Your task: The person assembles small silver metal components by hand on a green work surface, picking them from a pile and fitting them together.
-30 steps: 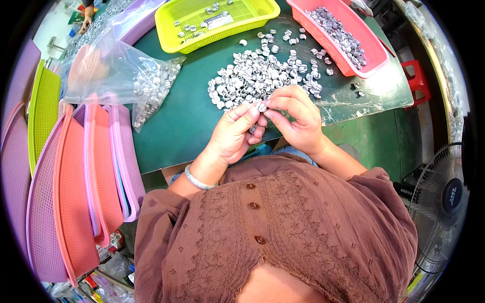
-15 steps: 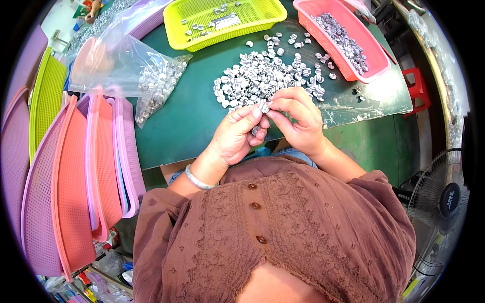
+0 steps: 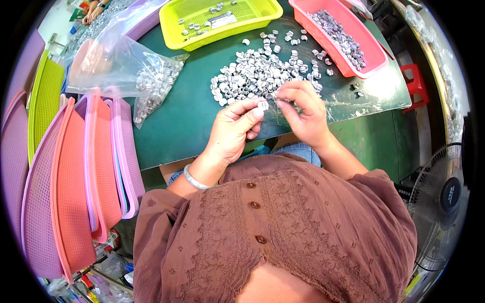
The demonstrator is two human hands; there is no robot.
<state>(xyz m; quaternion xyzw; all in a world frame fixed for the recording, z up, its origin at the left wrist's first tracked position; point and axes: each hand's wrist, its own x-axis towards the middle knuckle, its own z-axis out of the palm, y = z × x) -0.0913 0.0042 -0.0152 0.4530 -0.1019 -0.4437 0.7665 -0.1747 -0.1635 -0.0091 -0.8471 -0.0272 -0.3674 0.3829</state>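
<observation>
My left hand point(image 3: 233, 129) pinches a small silvery metal piece point(image 3: 262, 105) between thumb and forefinger, just over the near edge of the table. Close beside it, my right hand point(image 3: 308, 113) is closed, its thumb and forefinger meeting at the tips. A tiny bit of something shows there, too small to name. The two hands' fingertips are a short gap apart. Beyond them spreads a loose heap of similar small silvery pieces point(image 3: 252, 73) on the green table point(image 3: 192, 108).
A yellow-green basket point(image 3: 174, 38) with a few pieces stands at the back. A pink basket point(image 3: 376, 58) holding many pieces sits back right. Left are a clear bag point(image 3: 156, 83) of pieces and stacked baskets point(image 3: 70, 192). A fan point(image 3: 439, 197) and red stool point(image 3: 415, 88) stand right. Another person's hands point(image 3: 93, 12) show far left.
My fingertips have drawn apart; before, both hands met at the metal piece. A second piece seen under my left fingers no longer shows. The other person's hands have come further into view.
</observation>
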